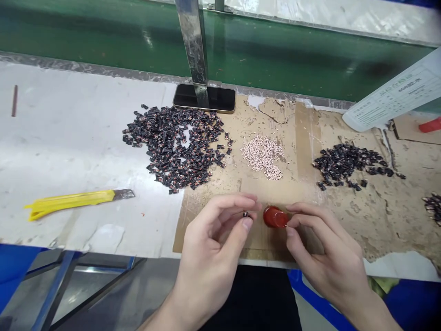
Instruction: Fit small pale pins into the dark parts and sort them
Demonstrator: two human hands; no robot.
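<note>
My left hand [215, 239] pinches a tiny dark part [245, 214] between thumb and fingertips, just above the table's near edge. My right hand [325, 250] grips a small red cylindrical piece [274, 217] with thumb and forefinger, its round end facing the left hand. The two hands are a few centimetres apart over a worn cardboard sheet [344, 211]. A big heap of small black parts [175, 142] lies beyond the left hand. A small heap of pale pinkish pins [263, 156] lies straight ahead. A smaller black heap [347, 163] is beyond the right hand.
A yellow utility knife [76, 201] lies at the left on the white table. A phone [204, 98] lies flat at a metal post [193, 41]. A green conveyor belt [275, 50] runs behind. A white printed sheet [392, 99] and a red object [430, 125] sit far right.
</note>
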